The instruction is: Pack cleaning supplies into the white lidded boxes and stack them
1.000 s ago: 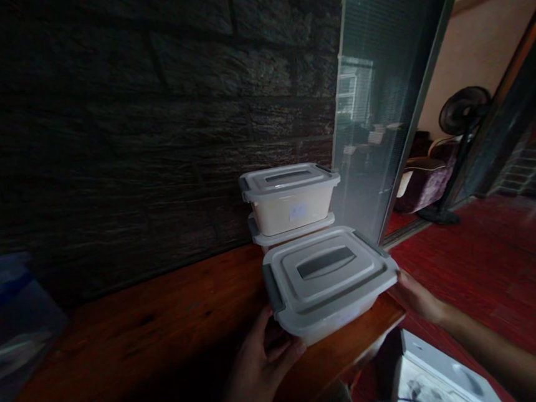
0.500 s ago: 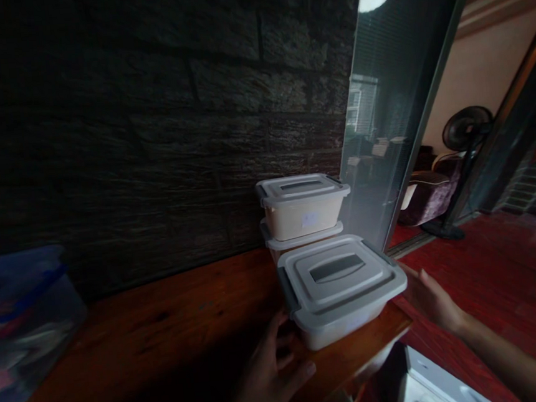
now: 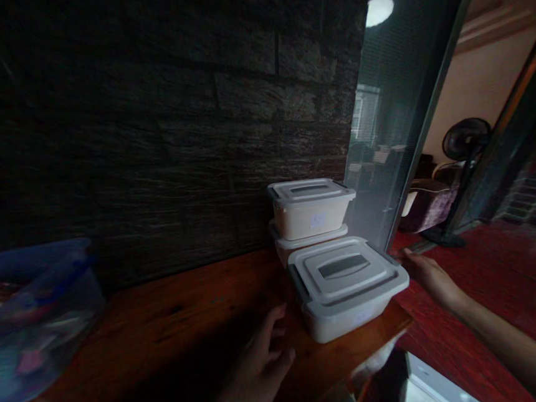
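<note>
Lower centre: grey-lidded box (image 3: pixel 347 281) set on worktop (image 3: pixel 167 335) before stack (image 3: pixel 311 213); left hand (image 3: pixel 259 367), right hand (image 3: pixel 429 277) clear of it, grips wide, empty; placing seemingly done.

A single head-worn camera was used, aimed forward and slightly down over the wooden shelf (image 3: pixel 166 322) toward the brick wall (image 3: pixel 173 140); the grey-lidded box (image 3: pixel 350 281) was seen close by.

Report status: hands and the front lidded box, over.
Left hand open, left of the grey-lidded box, clear of it. Right hand open near its right edge. Box sits lid on at shelf end, before two stacked boxes.
</note>
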`<state>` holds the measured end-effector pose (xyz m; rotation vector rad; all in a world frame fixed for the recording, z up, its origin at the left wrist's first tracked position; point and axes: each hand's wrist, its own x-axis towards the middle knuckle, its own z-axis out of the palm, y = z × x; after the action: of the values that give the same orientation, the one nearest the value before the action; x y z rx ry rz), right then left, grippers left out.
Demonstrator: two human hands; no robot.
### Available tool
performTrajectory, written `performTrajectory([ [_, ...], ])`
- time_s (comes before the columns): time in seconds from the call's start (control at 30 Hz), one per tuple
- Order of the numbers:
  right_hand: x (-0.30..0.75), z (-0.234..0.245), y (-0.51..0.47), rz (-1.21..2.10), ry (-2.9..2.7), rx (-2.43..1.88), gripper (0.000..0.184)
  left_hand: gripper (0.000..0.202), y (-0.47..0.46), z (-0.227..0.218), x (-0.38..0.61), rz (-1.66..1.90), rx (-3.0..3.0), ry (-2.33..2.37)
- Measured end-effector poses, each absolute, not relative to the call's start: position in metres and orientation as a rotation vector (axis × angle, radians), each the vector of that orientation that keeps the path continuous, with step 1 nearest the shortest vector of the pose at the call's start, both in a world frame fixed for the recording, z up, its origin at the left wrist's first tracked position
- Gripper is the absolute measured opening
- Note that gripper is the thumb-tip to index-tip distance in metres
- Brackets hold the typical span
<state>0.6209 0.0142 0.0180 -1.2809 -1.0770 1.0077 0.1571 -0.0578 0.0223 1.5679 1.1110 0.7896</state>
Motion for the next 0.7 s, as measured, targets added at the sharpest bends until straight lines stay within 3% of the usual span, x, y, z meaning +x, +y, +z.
performTrajectory([
  [0.13, 0.62, 0.038, 0.024, 0.881, -1.099, -1.32, 0.031, 0.049, -0.044, 0.051, 0.143, 0.809, 1.67, 1.177],
  [0.3, 0.601, 0.083, 0.051, 0.849, -1.117, -1.286, 0.028, 0.051, 0.002, 0.088, 0.139, 1.005, 1.789, 1.216],
  [0.4, 0.584, 0.112, 0.079, 0.84, -1.115, -1.255, 0.029, 0.063, 0.044, 0.105, 0.151, 1.137, 1.815, 1.239],
  [0.57, 0.554, 0.15, 0.127, 0.839, -1.072, -1.175, 0.047, 0.1, 0.11, 0.121, 0.181, 1.326, 1.813, 1.21],
  [0.7, 0.536, 0.166, 0.148, 0.903, -1.032, -1.167, 0.046, 0.11, 0.136, 0.13, 0.199, 1.383, 1.852, 1.138],
])
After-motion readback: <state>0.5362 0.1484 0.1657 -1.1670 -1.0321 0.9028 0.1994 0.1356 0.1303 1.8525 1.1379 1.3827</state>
